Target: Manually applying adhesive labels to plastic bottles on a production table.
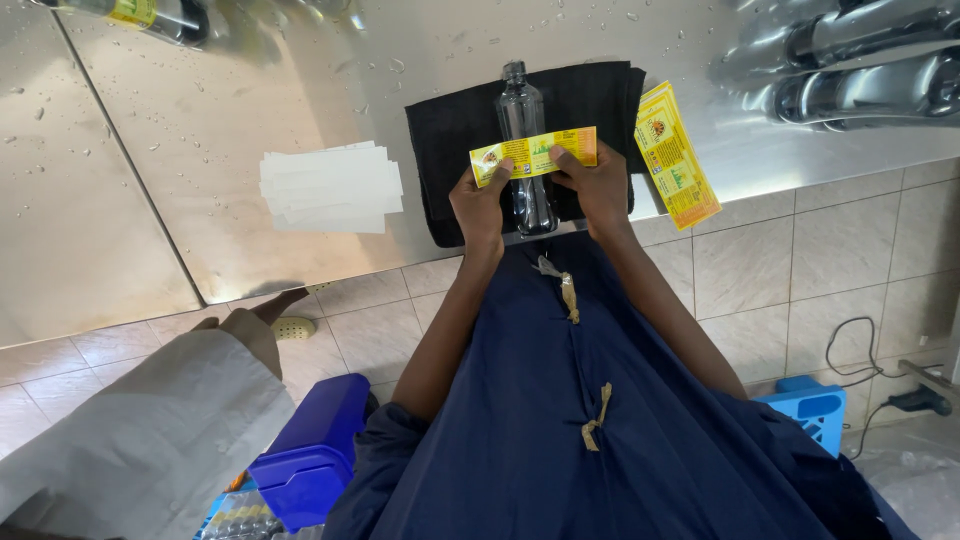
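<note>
A clear plastic bottle (522, 110) lies on a black cloth (450, 140) on the steel counter, cap pointing away from me. Both hands hold a yellow label (535, 153) stretched across the bottle's middle. My left hand (482, 203) pinches the label's left end with thumb on top. My right hand (597, 190) pinches the right end. The lower part of the bottle lies between my hands.
A stack of yellow labels (675, 155) lies right of the cloth. A pile of white paper strips (330, 187) lies to the left. Another person's beige sleeve (150, 420) reaches in at lower left. Blue crates (310, 455) stand on the tiled floor; steel pipes (860, 70) at top right.
</note>
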